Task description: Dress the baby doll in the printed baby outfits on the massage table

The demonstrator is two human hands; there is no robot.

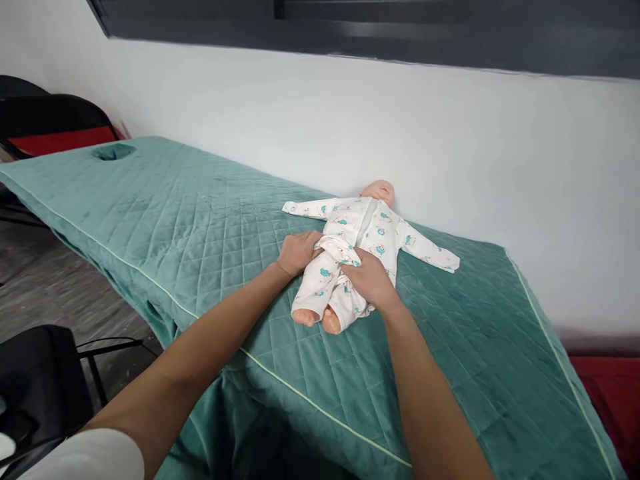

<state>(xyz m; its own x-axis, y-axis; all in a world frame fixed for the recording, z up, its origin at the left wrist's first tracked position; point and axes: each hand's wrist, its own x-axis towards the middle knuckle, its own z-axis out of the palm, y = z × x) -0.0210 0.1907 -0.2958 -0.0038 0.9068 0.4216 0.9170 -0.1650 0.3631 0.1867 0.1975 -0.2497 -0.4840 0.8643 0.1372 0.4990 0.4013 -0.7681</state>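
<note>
A baby doll lies on its back on a green quilted table cover, head toward the wall. It wears a white romper printed with small teal figures, sleeves spread to both sides. The doll's bare feet stick out of the legs toward me. My left hand is closed on the romper fabric at the doll's left hip. My right hand grips bunched romper fabric at the crotch and right leg.
The green-covered table runs along a white wall, with a face hole at its far left end. Black chairs with red seats stand at far left; another black chair is at lower left. A red surface shows at right.
</note>
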